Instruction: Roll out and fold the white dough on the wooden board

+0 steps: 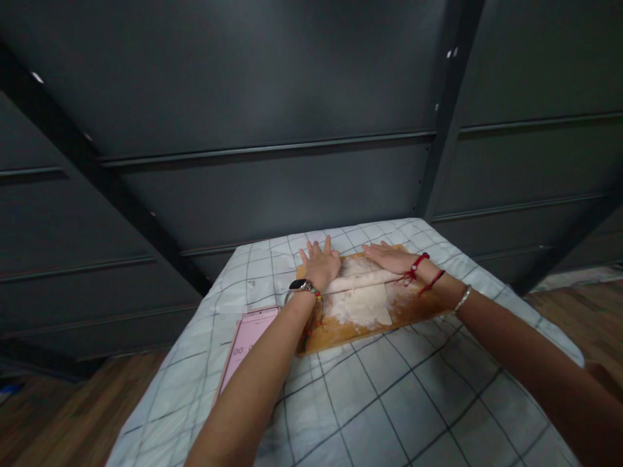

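Observation:
A floured rolling pin (360, 281) lies across a wooden board (335, 336), behind a flat, thin sheet of dough (365, 305). Over the pin's left end rests my left hand (321, 264), open, palm down, its fingers spread and pointing away from me. My right hand (390, 258) lies flat at the other end of the pin, fingers stretched out toward the left. Both palms appear to touch the pin, though the contact itself is hidden under them. Loose flour is scattered over the board around the dough.
The board sits on a table covered by a white checked cloth (350, 402). A pink-screened phone (250, 337) showing a timer lies left of the board, partly behind my left forearm. Dark metal panels (272, 207) stand close behind the table. Wooden floor (574, 318) shows at both sides.

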A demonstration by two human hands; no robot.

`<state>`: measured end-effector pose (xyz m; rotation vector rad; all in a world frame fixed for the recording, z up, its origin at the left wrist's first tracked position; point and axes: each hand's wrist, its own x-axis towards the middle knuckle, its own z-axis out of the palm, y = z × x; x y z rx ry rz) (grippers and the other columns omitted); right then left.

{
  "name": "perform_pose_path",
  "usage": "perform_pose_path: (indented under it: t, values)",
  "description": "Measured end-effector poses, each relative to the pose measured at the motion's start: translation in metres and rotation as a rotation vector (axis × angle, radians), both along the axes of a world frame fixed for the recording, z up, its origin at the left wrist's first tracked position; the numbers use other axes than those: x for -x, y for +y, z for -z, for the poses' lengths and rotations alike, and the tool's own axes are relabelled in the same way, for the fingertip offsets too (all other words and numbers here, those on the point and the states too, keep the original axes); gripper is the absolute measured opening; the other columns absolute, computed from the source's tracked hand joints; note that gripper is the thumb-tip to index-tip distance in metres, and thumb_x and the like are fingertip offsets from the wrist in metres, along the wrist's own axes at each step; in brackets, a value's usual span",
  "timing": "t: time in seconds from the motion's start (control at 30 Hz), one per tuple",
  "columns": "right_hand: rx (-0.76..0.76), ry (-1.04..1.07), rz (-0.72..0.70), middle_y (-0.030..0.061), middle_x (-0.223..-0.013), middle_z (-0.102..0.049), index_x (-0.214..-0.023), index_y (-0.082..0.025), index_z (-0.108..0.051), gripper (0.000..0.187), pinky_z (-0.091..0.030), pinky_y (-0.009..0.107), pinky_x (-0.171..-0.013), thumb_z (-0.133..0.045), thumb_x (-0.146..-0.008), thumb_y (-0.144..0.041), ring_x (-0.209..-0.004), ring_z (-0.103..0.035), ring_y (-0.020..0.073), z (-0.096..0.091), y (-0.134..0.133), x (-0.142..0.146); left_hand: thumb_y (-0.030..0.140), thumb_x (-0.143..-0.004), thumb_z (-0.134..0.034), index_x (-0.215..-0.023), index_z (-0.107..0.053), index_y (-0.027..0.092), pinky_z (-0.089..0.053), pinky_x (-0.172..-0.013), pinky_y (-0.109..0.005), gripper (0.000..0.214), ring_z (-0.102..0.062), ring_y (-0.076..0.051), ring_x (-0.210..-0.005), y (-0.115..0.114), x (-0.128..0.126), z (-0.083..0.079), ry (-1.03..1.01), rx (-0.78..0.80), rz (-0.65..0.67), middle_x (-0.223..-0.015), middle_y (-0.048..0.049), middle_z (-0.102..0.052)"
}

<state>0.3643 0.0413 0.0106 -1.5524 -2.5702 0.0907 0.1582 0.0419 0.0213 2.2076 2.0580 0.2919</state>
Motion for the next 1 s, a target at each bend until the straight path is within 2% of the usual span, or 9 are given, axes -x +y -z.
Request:
perform_pose_path:
  t: [0.1,0.23,0.37,0.53,0.67,0.87,1.0]
  values:
    - [0.111,-0.006,0.113,0.0091,-0.147,-0.031,-0.145,-0.020,-0.031,0.066,-0.025,0.057,-0.105,-0.006,-0.094,-0.054,-0.134,-0.028,0.0334,-0.006,-0.016,0.006,0.035,-0.090,-0.014,-0.148,-0.015,0.017,-0.010,-0.111,-0.053,0.061,-0.013,-0.029,-0.140,-0.004,0.000,0.000,-0.019,0.055,0.030,-0.151,-0.0117,-0.024]
    - [0.085,0.004,0.172,0.0025,-0.148,-0.030,-0.145,-0.028,-0.028,0.062,-0.020,0.061,-0.106,-0.010,-0.093,-0.056,-0.137,-0.021,0.0330,-0.005,-0.029,0.007,0.037,-0.090,-0.014,-0.148,-0.017,0.019,-0.013,-0.109,-0.054,0.061,-0.017,-0.029,-0.139,-0.011,0.002,0.002,-0.027,0.171,0.026,-0.149,-0.0104,-0.028]
    - [0.027,-0.010,0.154,-0.0004,-0.147,-0.033,-0.144,-0.030,-0.031,0.061,-0.019,0.062,-0.106,-0.012,-0.092,-0.057,-0.136,-0.023,0.0330,-0.001,-0.040,0.006,0.038,-0.091,-0.012,-0.147,-0.020,0.023,-0.016,-0.108,-0.054,0.059,-0.019,-0.029,-0.138,-0.021,0.004,0.007,-0.037,0.183,0.054,-0.149,-0.0071,-0.028]
    - [-0.068,-0.019,0.094,0.0025,-0.143,-0.040,-0.143,-0.025,-0.035,0.059,-0.024,0.055,-0.106,-0.014,-0.094,-0.052,-0.133,-0.032,0.0294,0.000,-0.062,0.007,0.041,-0.091,-0.013,-0.147,-0.018,0.024,-0.010,-0.111,-0.052,0.060,-0.013,-0.027,-0.140,-0.038,0.004,0.008,-0.024,0.105,0.036,-0.151,-0.0073,-0.023]
    - [-0.134,-0.051,0.093,0.0055,-0.143,-0.041,-0.143,-0.024,-0.034,0.058,-0.024,0.057,-0.106,-0.014,-0.095,-0.049,-0.131,-0.034,0.0306,0.002,-0.076,0.007,0.040,-0.090,-0.017,-0.148,-0.015,0.025,-0.007,-0.112,-0.050,0.059,-0.012,-0.027,-0.140,-0.056,0.002,0.004,0.012,0.037,0.043,-0.152,-0.0066,-0.019]
    - [-0.086,-0.048,0.097,0.0072,-0.143,-0.040,-0.145,-0.020,-0.030,0.060,-0.025,0.050,-0.107,-0.010,-0.095,-0.047,-0.134,-0.029,0.0285,0.007,-0.095,0.005,0.037,-0.090,-0.022,-0.147,-0.019,0.022,-0.008,-0.111,-0.051,0.060,-0.017,-0.029,-0.139,-0.081,0.002,0.005,0.079,-0.084,0.072,-0.150,-0.0103,-0.027]
    - [-0.093,-0.044,0.093,0.0090,-0.141,-0.044,-0.143,-0.019,-0.033,0.057,-0.029,0.049,-0.104,-0.013,-0.096,-0.044,-0.130,-0.035,0.0273,0.006,-0.113,0.006,0.037,-0.090,-0.023,-0.145,-0.027,0.020,-0.010,-0.111,-0.050,0.058,-0.021,-0.030,-0.137,-0.096,0.001,0.009,0.128,-0.200,0.096,-0.147,-0.0112,-0.033]
